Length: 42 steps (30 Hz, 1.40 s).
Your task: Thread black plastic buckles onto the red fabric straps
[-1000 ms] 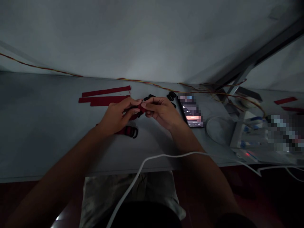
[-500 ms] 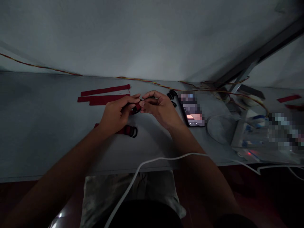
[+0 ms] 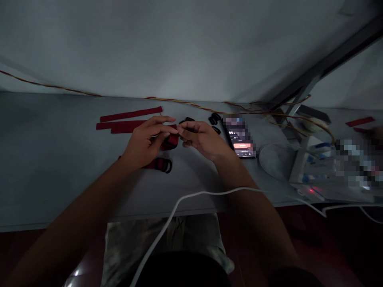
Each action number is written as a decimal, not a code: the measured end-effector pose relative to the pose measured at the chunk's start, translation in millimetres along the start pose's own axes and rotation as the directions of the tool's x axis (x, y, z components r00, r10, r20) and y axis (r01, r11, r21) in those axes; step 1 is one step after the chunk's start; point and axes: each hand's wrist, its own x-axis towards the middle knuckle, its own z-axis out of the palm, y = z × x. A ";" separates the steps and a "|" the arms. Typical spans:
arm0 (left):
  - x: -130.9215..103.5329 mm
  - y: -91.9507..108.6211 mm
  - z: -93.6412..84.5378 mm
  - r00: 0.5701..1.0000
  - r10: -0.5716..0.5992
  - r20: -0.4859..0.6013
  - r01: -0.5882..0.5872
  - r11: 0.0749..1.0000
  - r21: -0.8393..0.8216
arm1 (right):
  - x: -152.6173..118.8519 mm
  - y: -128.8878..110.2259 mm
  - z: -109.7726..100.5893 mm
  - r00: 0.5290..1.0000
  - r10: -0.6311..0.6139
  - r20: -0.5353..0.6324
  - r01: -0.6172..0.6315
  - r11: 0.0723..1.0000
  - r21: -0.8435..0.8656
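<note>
Two bare hands meet over the bench (image 3: 60,159) in the head view, both at a small folded piece of red webbing (image 3: 170,142) that sits just above the bench surface, between the hands. The left hand (image 3: 143,139) has its thumb below and its fingers laid across the top of the piece, pinching it from the left, with the forefinger and the one beyond it slightly spread. The right hand (image 3: 203,140) has thumb and forefinger pressed together at the right end of the same piece, the other fingers curled under; what exactly lies between those two tips is too small and dark to tell. Beyond the left hand lie flat red strips (image 3: 131,114), one slanting apart from the others. Nearer the person, partly under the left wrist, is a red strap (image 3: 158,164) with a black double ring (image 3: 169,166) at its right end. A black buckle (image 3: 189,119) lies just beyond the fingertips, and black rings (image 3: 214,118) lie beside a lit phone (image 3: 239,137) to the right. A white cable (image 3: 203,193) crosses over the right forearm, and twisted wires (image 3: 179,102) run along the back edge of the bench.
</note>
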 end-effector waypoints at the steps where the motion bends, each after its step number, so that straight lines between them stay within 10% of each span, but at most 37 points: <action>1: 0.3 0.7 -1.0 1.000 0.000 0.012 0.001 1.000 -0.022 | 0.4 0.5 0.6 1.000 -0.023 -0.013 0.023 1.000 -0.013; 17: -3.7 -6.4 11.8 0.954 -0.275 -0.119 0.230 0.927 -0.298 | 0.3 1.8 16.7 0.957 -0.279 -0.078 0.287 0.951 0.113; 42: -6.2 -3.6 14.8 0.970 -0.106 -0.218 0.154 0.964 0.217 | 1.5 17.5 29.2 0.839 -0.459 -0.292 0.348 0.866 -0.359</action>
